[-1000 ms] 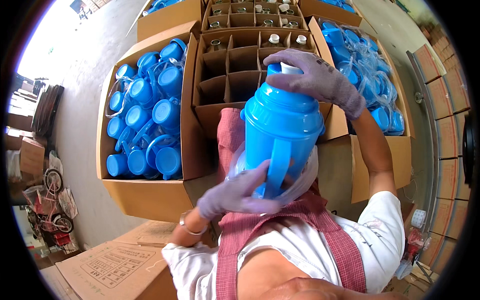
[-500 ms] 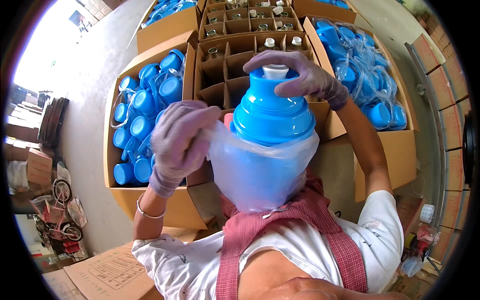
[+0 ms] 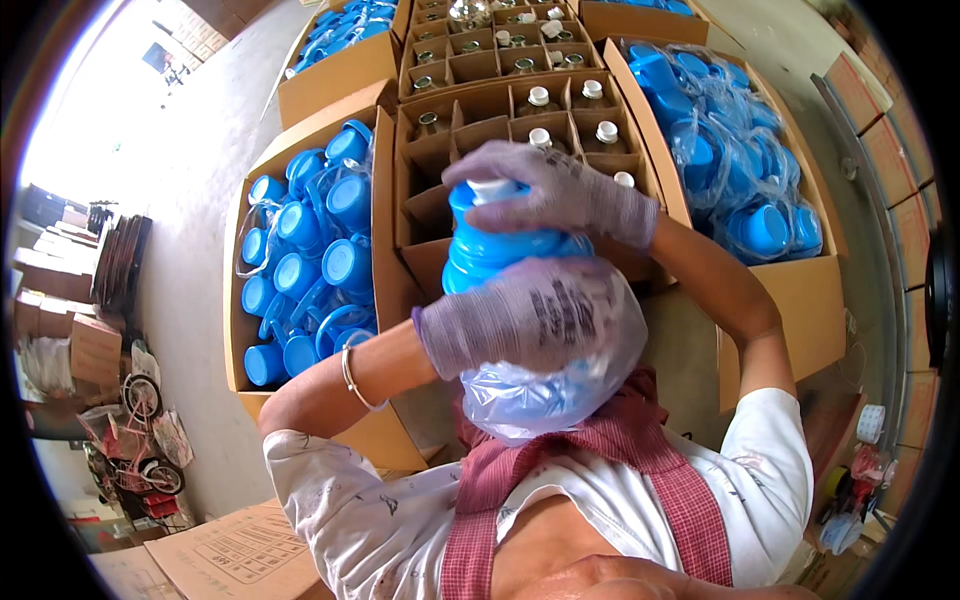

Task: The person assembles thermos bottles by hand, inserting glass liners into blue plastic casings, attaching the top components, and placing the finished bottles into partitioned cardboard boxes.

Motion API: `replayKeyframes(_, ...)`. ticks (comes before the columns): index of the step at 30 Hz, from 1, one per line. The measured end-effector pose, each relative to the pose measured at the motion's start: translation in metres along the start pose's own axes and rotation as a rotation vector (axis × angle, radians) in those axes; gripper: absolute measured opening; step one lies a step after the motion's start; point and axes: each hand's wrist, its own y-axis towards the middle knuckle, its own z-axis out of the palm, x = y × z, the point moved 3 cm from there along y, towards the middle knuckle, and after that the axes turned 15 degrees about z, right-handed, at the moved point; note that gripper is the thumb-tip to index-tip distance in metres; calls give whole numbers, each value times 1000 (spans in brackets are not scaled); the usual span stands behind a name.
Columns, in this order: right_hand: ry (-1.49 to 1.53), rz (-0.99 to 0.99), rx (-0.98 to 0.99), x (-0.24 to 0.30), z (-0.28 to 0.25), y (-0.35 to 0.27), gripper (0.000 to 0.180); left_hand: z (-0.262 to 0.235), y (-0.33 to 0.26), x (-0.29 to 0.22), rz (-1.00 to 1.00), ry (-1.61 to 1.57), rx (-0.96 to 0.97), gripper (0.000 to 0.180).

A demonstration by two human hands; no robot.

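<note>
Concrete floor (image 3: 190, 230) runs along the left of a warehouse space packed with open cartons. Close under the camera, held up in front of the person's chest, is a blue plastic jug (image 3: 500, 250) with a white cap, its long axis roughly upright and tipped slightly left, its lower half inside a clear plastic bag (image 3: 530, 395). Gloved, the right hand (image 3: 560, 190) sits on top, fingers clenched over the lid and cap; the left hand (image 3: 525, 320) wraps the body from the near left side, fingers grasping jug and bag together. Both hands touch the jug, the left lower, the right above. Just beyond it lies a divided carton (image 3: 500, 110) with white-capped bottles standing in some cells and other cells empty. To the left a box of blue jugs (image 3: 310, 250) stands open; to the right, another box of bagged blue jugs (image 3: 740, 170).
</note>
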Motion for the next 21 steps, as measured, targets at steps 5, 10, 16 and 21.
replayKeyframes(5,178,-8,-546,-43,-55,-71,59,-24,-86,42,-517,-105,-365,43)
replayKeyframes(10,237,73,-486,-103,-27,-178,19,80,-210,43,-1197,-950,-1273,23)
replayKeyframes(16,-46,-245,-192,-61,-32,-142,22,241,-243,22,-1194,-1467,-1833,31)
replayKeyframes(21,-174,-246,-104,-36,-32,-131,29,229,-235,21,-1190,-1515,-1793,31)
